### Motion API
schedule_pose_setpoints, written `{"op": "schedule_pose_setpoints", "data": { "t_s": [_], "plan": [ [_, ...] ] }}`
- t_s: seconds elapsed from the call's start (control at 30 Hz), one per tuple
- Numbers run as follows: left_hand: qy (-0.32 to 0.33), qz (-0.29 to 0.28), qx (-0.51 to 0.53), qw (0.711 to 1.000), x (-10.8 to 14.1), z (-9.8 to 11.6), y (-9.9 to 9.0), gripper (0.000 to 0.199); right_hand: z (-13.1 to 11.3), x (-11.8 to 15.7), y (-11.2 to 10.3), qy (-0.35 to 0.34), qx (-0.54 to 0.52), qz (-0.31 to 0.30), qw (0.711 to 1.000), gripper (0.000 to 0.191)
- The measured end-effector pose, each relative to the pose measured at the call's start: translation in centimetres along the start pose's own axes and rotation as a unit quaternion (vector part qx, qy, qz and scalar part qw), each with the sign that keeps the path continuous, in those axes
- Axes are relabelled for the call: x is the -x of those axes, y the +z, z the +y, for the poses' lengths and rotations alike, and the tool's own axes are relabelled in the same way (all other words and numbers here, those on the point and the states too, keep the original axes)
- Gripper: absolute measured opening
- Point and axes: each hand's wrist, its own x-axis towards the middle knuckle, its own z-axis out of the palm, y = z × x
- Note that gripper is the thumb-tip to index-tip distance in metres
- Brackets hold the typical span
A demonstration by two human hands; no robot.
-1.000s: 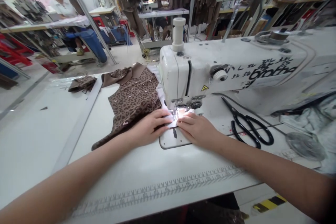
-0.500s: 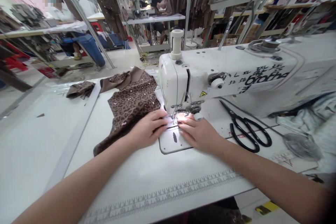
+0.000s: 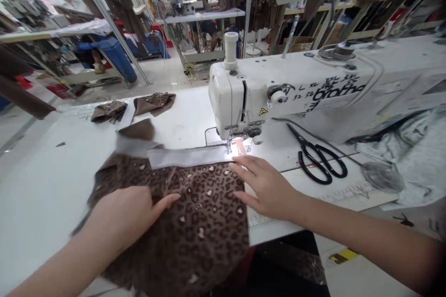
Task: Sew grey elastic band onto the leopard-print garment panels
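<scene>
A brown leopard-print fabric piece with a pale strip along its top edge lies at the sewing machine. The strip's right end is under the lit presser foot. My left hand is on the fabric's left part, fingers curled into it and partly hidden, thumb stretched to the right. Flat against the fabric's right edge, just in front of the presser foot, rests my right hand with its fingers extended and apart. The fabric's lower part hangs over the table's front edge.
Black-handled scissors lie right of the needle, near a cable and a crumpled pale cloth. Two small brown fabric pieces sit at the table's back left. Beyond are a blue bin, other sewing tables and people.
The leopard-print fabric has come from behind the left hand to the front of the machine, its pale strip now showing. My left hand moved left and nearer; the right stayed by the presser foot.
</scene>
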Motion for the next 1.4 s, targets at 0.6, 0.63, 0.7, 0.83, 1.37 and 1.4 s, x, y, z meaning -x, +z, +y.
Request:
{"op": "schedule_pose_setpoints", "data": {
  "t_s": [0.6,0.63,0.7,0.83,1.37,1.4],
  "plan": [
    [0.149,0.013,0.022,0.988,-1.4,5.0,3.7,0.059,1.5,4.9,-2.2,-0.045,-0.02,0.016,0.999,0.034],
    [0.157,0.023,0.035,0.987,-1.9,5.7,3.3,0.055,2.2,5.4,-2.7,-0.042,-0.014,0.046,0.998,0.031],
    [0.188,0.043,0.063,0.979,-3.3,7.1,2.9,0.048,3.3,6.2,-3.3,-0.036,-0.005,0.081,0.996,0.029],
    [0.269,0.065,0.118,0.954,-6.2,8.9,3.4,0.038,4.0,7.0,-3.5,-0.04,-0.005,0.089,0.995,0.026],
    [0.29,0.057,0.149,0.944,-7.0,8.8,4.7,0.05,4.0,-2.2,1.4,-0.006,0.032,-0.027,0.999,0.037],
    [0.289,0.056,0.147,0.944,-7.0,8.8,4.8,0.05,4.0,-2.1,1.6,-0.007,0.034,-0.019,0.999,0.037]
  ]
}}
